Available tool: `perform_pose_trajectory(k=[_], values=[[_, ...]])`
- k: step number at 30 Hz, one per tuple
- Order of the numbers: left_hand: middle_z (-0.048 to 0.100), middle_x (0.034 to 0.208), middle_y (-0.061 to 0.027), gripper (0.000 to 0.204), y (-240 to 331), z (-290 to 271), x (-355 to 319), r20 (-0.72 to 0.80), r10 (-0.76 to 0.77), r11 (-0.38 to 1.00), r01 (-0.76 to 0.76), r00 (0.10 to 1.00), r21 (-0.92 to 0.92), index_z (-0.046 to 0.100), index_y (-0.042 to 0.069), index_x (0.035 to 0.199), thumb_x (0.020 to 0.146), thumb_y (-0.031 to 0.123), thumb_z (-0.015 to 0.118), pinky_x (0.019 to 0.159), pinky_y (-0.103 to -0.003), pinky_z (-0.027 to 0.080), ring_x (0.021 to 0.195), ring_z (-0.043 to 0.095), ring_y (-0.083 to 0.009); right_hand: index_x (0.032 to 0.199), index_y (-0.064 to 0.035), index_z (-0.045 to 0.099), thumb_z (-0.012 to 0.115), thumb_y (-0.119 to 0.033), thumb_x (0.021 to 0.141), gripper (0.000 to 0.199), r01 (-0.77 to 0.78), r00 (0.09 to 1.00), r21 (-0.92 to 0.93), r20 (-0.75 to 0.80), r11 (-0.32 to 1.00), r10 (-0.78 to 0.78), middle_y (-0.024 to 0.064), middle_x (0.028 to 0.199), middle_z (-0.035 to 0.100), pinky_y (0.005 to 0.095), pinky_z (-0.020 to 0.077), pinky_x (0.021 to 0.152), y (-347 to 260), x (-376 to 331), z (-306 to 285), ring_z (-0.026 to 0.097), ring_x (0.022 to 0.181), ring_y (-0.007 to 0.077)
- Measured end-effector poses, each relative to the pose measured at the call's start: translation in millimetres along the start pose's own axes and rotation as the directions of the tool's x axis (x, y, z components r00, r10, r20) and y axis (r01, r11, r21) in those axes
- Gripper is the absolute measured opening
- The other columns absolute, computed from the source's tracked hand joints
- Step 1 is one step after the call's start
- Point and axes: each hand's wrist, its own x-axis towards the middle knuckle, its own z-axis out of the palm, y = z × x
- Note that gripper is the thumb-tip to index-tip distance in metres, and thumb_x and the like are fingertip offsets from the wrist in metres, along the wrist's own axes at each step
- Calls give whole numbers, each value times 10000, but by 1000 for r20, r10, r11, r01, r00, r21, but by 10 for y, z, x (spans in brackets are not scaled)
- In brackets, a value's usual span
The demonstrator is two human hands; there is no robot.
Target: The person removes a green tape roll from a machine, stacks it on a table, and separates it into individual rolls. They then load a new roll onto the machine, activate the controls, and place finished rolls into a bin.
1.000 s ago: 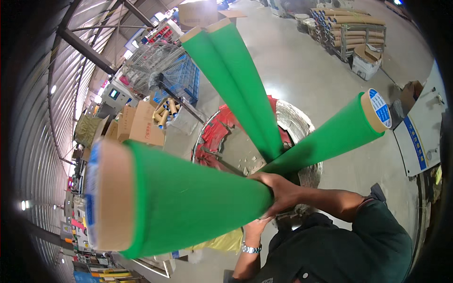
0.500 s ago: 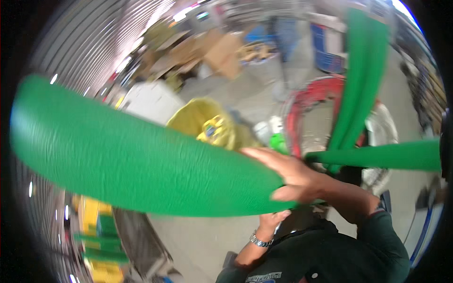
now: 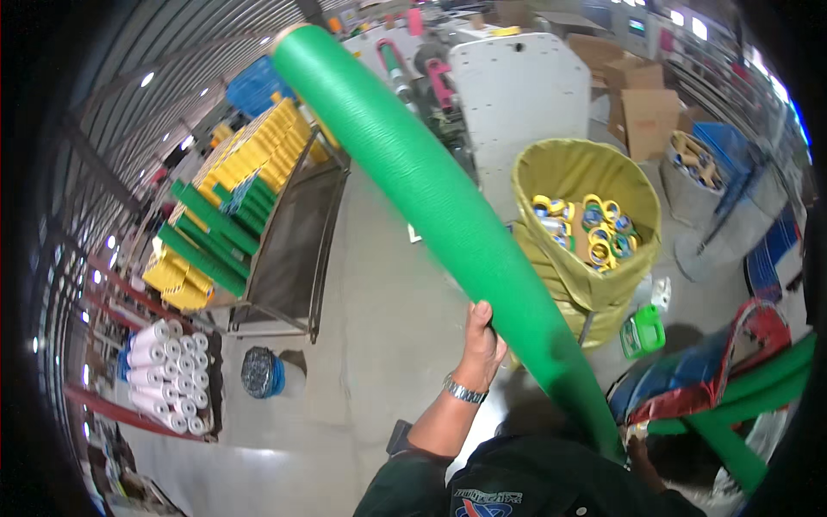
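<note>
A long green roll (image 3: 422, 172), its surface finely wrinkled, slants across the view from the upper left down to my body at the lower right. My left hand (image 3: 484, 349), with a metal watch at the wrist, is closed against its lower side, thumb showing and the other fingers mostly hidden behind the roll. Beside the roll's low end is my right hand (image 3: 639, 457), in shadow, its fingers hidden. More green rolls (image 3: 775, 379) lean in a blue bag with a red rim (image 3: 672, 370) at my right.
Ahead stands a yellow fabric bin (image 3: 586, 293) holding yellow tape-like rings, with a green jug (image 3: 643, 333) beside it. At left are a dark-topped cart (image 3: 297, 250), upright green rolls (image 3: 207, 228), stacked white rolls (image 3: 168, 370) and a small bin (image 3: 274, 375). A white panel (image 3: 521, 95) stands behind.
The view has swung left. The green roll now points up and away instead of lying across to the left. My right hand has gone from the roll's side to its low end.
</note>
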Motion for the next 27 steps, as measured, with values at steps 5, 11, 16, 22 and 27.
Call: perform_pose_trajectory(k=[5,11,16,22,27], values=[[635,1229,-125,691,188,-458,890,-78,8,1000,-9,997,-9,537,19,1324,881,521,710,959,-431,549,1120,633,-261,1008,-92,673,577,-534,955,455,-334,910,-17,-267,942,318,12,838,569,353,422,648,2,298,176,516,725,148],[635,1214,-128,710,307,-973,1687,-188,-68,995,81,980,60,526,28,1335,897,570,667,912,-436,574,1093,642,-254,1028,-85,666,593,-548,940,476,-494,769,96,-417,864,485,27,850,579,355,417,618,-98,734,432,520,718,160],[618,1229,-142,695,548,-1429,2265,-309,-72,991,102,948,82,508,42,1340,935,601,593,871,-434,589,1063,654,-279,1044,-79,660,606,-559,927,497,-577,648,222,-461,786,606,40,860,587,357,414,593,-68,827,847,523,713,171],[594,1276,-137,650,709,-2198,3063,-279,-257,960,277,925,35,474,56,1377,995,582,493,946,-462,549,1134,617,-299,1101,-20,640,626,-567,902,582,-464,553,412,-557,784,620,99,908,608,399,425,559,521,287,1369,532,687,214],[581,1316,-122,630,569,-2969,3255,-335,-461,880,472,822,-53,459,77,1407,1019,573,448,1036,-477,483,1192,583,-289,1103,-2,638,626,-528,899,564,-545,403,352,-686,761,606,109,909,613,413,440,582,-167,94,2470,543,699,226]])
